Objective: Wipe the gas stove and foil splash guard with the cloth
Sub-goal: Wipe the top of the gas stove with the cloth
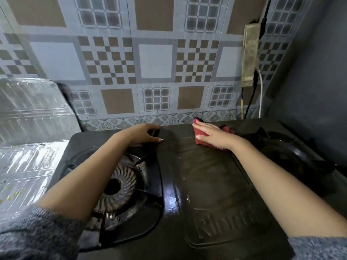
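Note:
A black gas stove fills the lower middle of the head view, its centre panel wet and glossy. My right hand lies flat on a red cloth pressed to the stove's back edge, between the two burners. My left hand rests at the back of the stove and grips the rear prong of the left burner's pan support. The left burner shows its ribbed ring under my forearm. A silver foil splash guard stands to the left of the stove.
The right burner is dark and partly behind my right arm. A patterned tile wall rises just behind the stove. A grimy power strip with cables hangs at the right, next to a grey side wall.

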